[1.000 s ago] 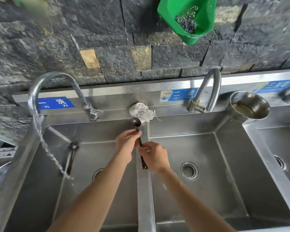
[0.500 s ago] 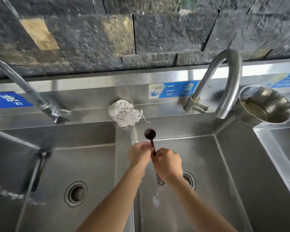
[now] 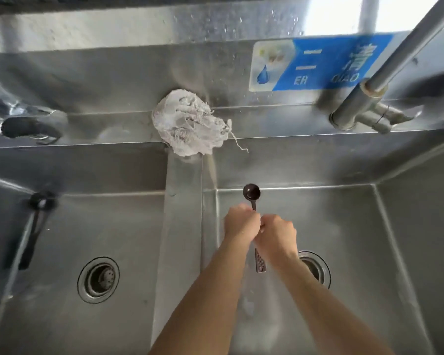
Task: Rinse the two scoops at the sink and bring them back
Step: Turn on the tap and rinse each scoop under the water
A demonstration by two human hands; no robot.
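A dark brown scoop [image 3: 251, 192] with a long handle is held over the middle basin [image 3: 356, 226], bowl pointing away from me. My left hand [image 3: 241, 222] grips the handle just under the bowl. Touching it from the right, my right hand [image 3: 277, 234] is closed around the handle lower down. The handle's perforated end [image 3: 260, 263] sticks out below my hands. A second dark, long-handled scoop-like thing [image 3: 37, 213] leans in the left basin [image 3: 128, 226], blurred. No water runs over the held scoop.
A crumpled white cloth [image 3: 190, 123] sits on the ledge above the basin divider [image 3: 182, 226]. A curved tap [image 3: 369, 93] rises at the upper right, another tap base [image 3: 28, 124] at the left. Each basin has a round drain [image 3: 98, 280].
My hands and the scoop have shifted from above the divider to over the middle basin. The view has come closer and lower; the running left tap has left the frame.
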